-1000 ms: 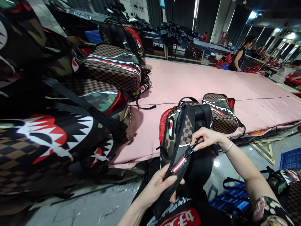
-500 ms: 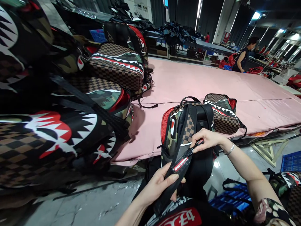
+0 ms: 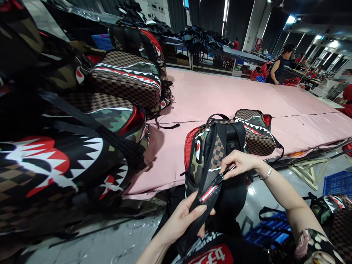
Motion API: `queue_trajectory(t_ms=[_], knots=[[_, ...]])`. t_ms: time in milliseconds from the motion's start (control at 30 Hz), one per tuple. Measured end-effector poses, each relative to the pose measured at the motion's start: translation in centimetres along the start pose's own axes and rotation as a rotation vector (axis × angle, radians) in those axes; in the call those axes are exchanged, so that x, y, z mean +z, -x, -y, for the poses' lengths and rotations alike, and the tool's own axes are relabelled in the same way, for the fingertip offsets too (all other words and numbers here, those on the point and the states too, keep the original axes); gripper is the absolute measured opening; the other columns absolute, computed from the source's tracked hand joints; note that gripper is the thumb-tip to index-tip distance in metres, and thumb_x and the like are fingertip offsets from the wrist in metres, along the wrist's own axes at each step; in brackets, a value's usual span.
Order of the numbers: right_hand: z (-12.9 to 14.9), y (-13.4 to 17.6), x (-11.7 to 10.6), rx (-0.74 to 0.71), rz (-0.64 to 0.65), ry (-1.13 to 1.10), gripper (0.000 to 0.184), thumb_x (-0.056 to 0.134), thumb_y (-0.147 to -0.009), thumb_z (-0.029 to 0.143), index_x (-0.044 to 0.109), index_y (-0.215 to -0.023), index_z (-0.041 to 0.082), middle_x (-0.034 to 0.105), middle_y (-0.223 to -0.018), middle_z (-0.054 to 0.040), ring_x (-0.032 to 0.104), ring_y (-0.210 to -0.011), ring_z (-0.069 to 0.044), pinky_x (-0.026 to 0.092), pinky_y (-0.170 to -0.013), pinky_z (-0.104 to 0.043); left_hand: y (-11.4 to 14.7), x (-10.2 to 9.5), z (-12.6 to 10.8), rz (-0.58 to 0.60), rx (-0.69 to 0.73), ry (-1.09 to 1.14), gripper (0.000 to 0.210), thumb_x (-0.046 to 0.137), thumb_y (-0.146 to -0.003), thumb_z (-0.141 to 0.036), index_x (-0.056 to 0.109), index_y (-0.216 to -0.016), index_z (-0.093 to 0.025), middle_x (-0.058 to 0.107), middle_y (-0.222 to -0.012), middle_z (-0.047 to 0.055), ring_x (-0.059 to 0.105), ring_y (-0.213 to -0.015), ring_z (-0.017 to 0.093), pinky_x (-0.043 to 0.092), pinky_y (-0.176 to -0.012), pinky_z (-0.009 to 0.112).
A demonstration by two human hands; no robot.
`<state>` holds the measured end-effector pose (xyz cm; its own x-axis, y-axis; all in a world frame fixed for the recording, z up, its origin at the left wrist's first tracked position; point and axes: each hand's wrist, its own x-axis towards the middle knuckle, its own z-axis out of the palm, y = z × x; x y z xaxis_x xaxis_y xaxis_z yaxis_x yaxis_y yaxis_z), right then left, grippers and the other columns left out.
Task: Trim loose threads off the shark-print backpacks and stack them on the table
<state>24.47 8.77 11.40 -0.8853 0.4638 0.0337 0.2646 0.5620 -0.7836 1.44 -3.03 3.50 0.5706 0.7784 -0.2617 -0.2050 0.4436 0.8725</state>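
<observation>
A backpack [image 3: 202,157] in camouflage and brown check, with red lining, leans upright on the near edge of the pink table, its straps facing me. My left hand [image 3: 189,214] is closed round the lower part of its black shoulder strap [image 3: 205,187], thumb on top. A red label [image 3: 209,193] with white letters sits on that strap under something shiny. Higher on the strap, my right hand [image 3: 238,165] pinches a small black looped piece [image 3: 230,168]; its kind is unclear, as the fingers partly cover it. Below the hands, the strap's end runs into dark cloth.
A smaller checked bag [image 3: 260,137] lies just behind the backpack. Shark-mouth backpacks [image 3: 129,77] are piled at the left along the pink table [image 3: 209,91]. Blue crates [image 3: 337,183] and another bag [image 3: 341,216] stand low at the right. A person [image 3: 277,68] works across the table.
The view has shifted slightly, so the surroundings sit a little further left. Both hands keep the same hold on the strap and the small black piece.
</observation>
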Motion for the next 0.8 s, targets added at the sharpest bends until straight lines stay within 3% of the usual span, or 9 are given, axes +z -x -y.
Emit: queue_trajectory(t_ms=[633, 800], knots=[[1.5, -0.9, 1.5, -0.073, 0.039, 0.108, 0.019, 0.062, -0.079, 0.031, 0.064, -0.084, 0.013, 0.066, -0.077, -0.0016, 0.059, -0.068, -0.009, 0.045, -0.063, -0.014, -0.2, 0.4, -0.4, -0.042, -0.052, -0.091, 0.063, 0.061, -0.075, -0.043, 0.037, -0.129, -0.021, 0.069, -0.087, 0.007, 0.061, -0.044, 0.015, 0.045, -0.041, 0.023], [2.6, -0.9, 1.3, -0.039, 0.066, 0.200, 0.018, 0.063, -0.078, 0.031, 0.064, -0.084, 0.014, 0.066, -0.083, -0.0003, 0.060, -0.073, -0.007, 0.042, -0.064, -0.009, 0.0, 0.3, 0.5, -0.144, -0.015, -0.220, 0.054, 0.064, -0.068, -0.051, 0.053, -0.116, -0.028, 0.065, -0.058, -0.001, 0.057, -0.040, 0.017, 0.047, -0.041, 0.027]])
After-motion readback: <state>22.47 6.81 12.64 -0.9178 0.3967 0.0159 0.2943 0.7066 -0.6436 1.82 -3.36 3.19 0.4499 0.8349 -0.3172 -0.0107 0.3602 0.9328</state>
